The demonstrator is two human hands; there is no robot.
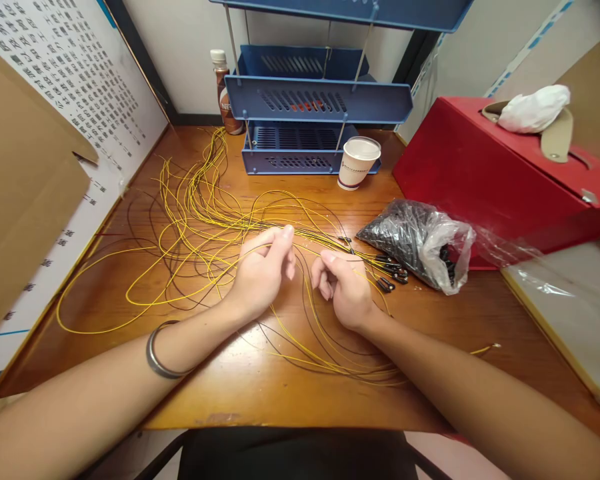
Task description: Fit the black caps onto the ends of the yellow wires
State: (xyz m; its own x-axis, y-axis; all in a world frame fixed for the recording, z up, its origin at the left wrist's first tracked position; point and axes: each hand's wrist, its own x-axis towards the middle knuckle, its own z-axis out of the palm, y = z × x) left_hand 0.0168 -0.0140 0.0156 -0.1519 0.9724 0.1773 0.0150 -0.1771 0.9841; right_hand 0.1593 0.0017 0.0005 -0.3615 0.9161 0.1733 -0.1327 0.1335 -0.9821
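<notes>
The left hand (263, 270) rests low over the middle of the wooden bench (240, 393), fingers curled together and pinching a strand of the yellow wires (195, 207) between thumb and fingertips. A metal bangle (156, 357) sits on the left wrist. The right hand (343, 283) lies just beside it, apart by a narrow gap, its fingers folded inward in a loose fist over the same run of wire; whether a strand is actually gripped cannot be told. The yellow wires spread in loose loops across the left and middle of the bench, mixed with thin dark wires (180, 303), and pass under both hands toward the near edge. Small black connectors (393, 272) lie at the wire ends, right of the right hand. Just beyond them a clear plastic bag of black parts (415, 240) rests against a red box (485, 173). A paper cup (357, 162) stands upright in front of a blue tiered tray rack (315, 100), with a brown bottle (225, 93) left of the rack.
</notes>
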